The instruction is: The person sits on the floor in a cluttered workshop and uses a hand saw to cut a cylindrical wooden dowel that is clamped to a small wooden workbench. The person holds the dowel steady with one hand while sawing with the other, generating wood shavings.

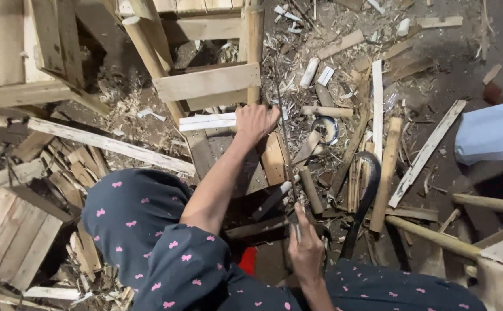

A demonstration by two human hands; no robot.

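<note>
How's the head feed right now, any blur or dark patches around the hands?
Head view: light is dim and warm; the left hand on the pale slat is lit and fairly sharp; the right hand is softer, gripping a thin stick that partly fades into the shavings; deep shadow pools between the knees near the curved blade; no glare.

Packages, labels, signs, screens: none clearly identifiable. Nearest candidate: one pale blue, rounded bag-like bundle [493, 132] at the right edge, lying on the dark floor [470, 80] beside scattered wood offcuts; its material cannot be made out.
</note>
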